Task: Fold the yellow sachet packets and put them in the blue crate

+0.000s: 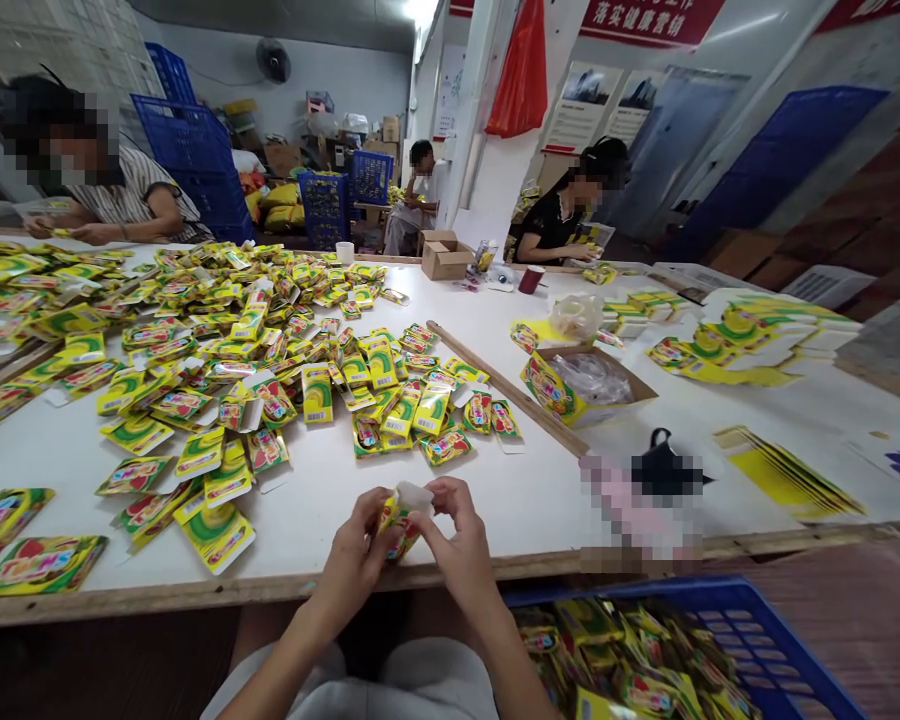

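Observation:
My left hand (356,555) and my right hand (457,540) meet at the near edge of the white table (540,500), both pinched on one small yellow packet (399,520) with a white flap at its top. The left fingers grip its lower left side, the right fingers hold the flap side. Just beyond my hands, a wide heap of the same yellow-green-red packets (270,360) covers the table's left and middle.
A blue crate (765,650) with filled packets stands at my lower right. A wooden stick (506,385), an open carton (585,385) with plastic bags and stacks of flat yellow cartons (750,340) lie to the right. Other people sit at the far side.

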A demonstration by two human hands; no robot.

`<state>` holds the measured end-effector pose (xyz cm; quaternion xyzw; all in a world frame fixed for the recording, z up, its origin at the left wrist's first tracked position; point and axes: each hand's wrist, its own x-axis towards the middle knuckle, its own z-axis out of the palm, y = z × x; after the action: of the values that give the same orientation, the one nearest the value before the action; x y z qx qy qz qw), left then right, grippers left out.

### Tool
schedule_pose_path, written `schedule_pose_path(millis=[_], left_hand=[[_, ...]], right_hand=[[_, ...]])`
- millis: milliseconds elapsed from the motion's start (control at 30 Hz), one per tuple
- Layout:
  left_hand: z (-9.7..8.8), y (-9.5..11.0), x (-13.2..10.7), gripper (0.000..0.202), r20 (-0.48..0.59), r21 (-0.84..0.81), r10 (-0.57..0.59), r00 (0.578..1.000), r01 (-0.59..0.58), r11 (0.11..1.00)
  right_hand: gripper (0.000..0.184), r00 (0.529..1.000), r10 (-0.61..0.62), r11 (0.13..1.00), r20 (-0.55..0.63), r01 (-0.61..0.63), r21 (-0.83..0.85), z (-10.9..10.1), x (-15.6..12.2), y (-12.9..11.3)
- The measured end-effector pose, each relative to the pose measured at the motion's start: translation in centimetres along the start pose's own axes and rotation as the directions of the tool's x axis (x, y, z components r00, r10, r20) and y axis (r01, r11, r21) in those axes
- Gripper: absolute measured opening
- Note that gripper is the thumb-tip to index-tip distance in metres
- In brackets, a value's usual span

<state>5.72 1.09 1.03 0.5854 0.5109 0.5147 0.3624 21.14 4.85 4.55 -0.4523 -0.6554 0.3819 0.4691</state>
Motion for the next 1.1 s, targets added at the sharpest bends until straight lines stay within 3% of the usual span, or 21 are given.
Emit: schedule_pose_path(millis=[133, 267, 367, 467, 567, 700, 833, 1100], left_hand=[[-1.3, -0.1, 0.0, 0.031, -0.024, -0.154, -0.101, 0.995, 0.096, 0.983], [-2.3, 0.0, 0.6, 0.021, 0.002, -0.165, -0.122, 0.993, 0.121, 0.979], [-2.7, 0.1, 1.0, 0.017, -0.018, -0.099, -0.111, 0.994, 0.109, 0.989], [-2.7, 0.2, 1.0, 0.016, -0.073, -0.017, -0.051, 0.996, 0.050, 0.999], [-2.6, 0.0, 0.8, 0.024, -0.152, -0.027, -0.017, 0.988, 0.013, 1.000], [-3.0, 0.2, 0.6, 0.022, -0.074, 0.041, 0.019, 0.997, -0.016, 0.999], [-3.6, 0.9, 0.5, 0.017, -0.062, 0.069, 0.003, 0.998, 0.002, 0.998], [-3.0, 1.4, 0.9, 0.018, -0.193, 0.018, -0.077, 0.978, 0.082, 0.996]], right_hand=[[0.017, 0.998, 0.036, 0.989, 0.055, -0.043, 0.142, 1.6, -0.5, 1.5], [0.011, 0.991, 0.050, 0.993, 0.124, -0.062, 0.098, 2.4, 0.0, 1.4], [0.014, 0.988, -0.001, 0.998, 0.151, -0.010, 0.067, 2.6, 1.0, 0.8], [0.015, 0.989, -0.075, 0.995, 0.125, 0.066, 0.075, 2.9, 1.5, 0.6], [0.020, 0.998, -0.056, 0.993, 0.040, 0.052, 0.108, 3.4, 1.3, 0.8], [0.014, 0.989, -0.123, 0.988, 0.081, 0.114, 0.103, 3.4, 0.9, 1.0], [0.013, 0.979, -0.150, 0.985, 0.138, 0.136, 0.108, 3.3, 0.5, 0.7], [0.012, 0.995, -0.069, 0.998, 0.065, 0.070, -0.010, 4.0, 0.7, 0.0]])
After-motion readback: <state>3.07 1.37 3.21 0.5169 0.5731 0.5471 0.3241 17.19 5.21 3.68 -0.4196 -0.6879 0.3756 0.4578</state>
